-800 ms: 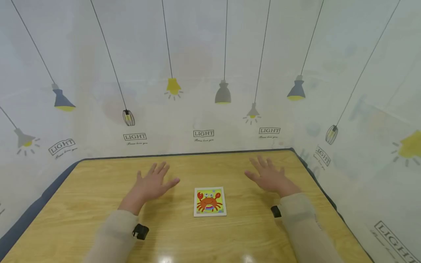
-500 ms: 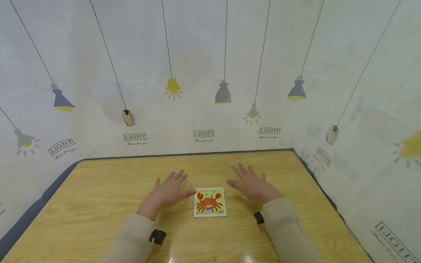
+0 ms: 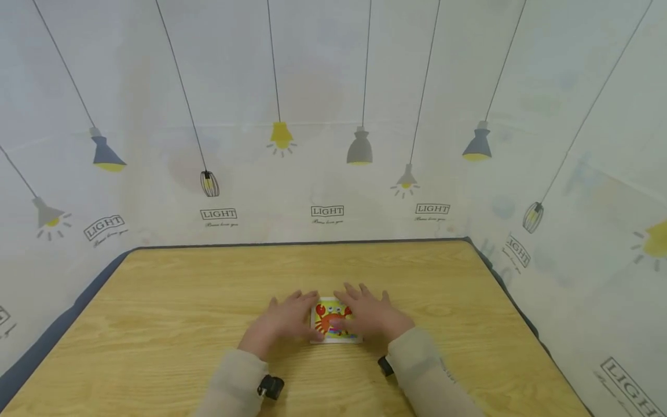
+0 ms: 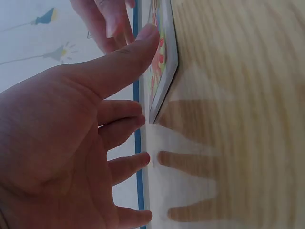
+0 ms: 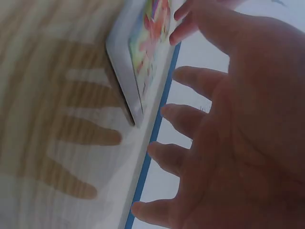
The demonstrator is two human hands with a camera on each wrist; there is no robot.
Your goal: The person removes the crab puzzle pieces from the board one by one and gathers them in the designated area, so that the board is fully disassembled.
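Note:
A small square crab picture (image 3: 327, 310) with a thick white border lies flat on the wooden table (image 3: 182, 301). At its left side is my left hand (image 3: 286, 319), fingers spread and thumb reaching over the near left corner in the head view. My right hand (image 3: 372, 315) is over the right side, its thumb hiding part of the crab. The left wrist view shows the picture's white edge (image 4: 170, 62) beyond the thumb, with finger shadows on the wood. From the right wrist, the fingers appear spread, apart from the white edge (image 5: 121, 55).
A pale wall covering (image 3: 250, 174) printed with hanging lamps and "LIGHT" labels surrounds the table's back and sides. Dark blue edging (image 3: 292, 244) runs along the table's far edge. Each wrist carries a small black camera (image 3: 271, 387) over a cream sleeve (image 3: 237, 382).
Both hands have come inward from far apart and nearer to me, and now flank and partly cover the crab picture. The picture stays in its place on the table; the head view has shifted slightly.

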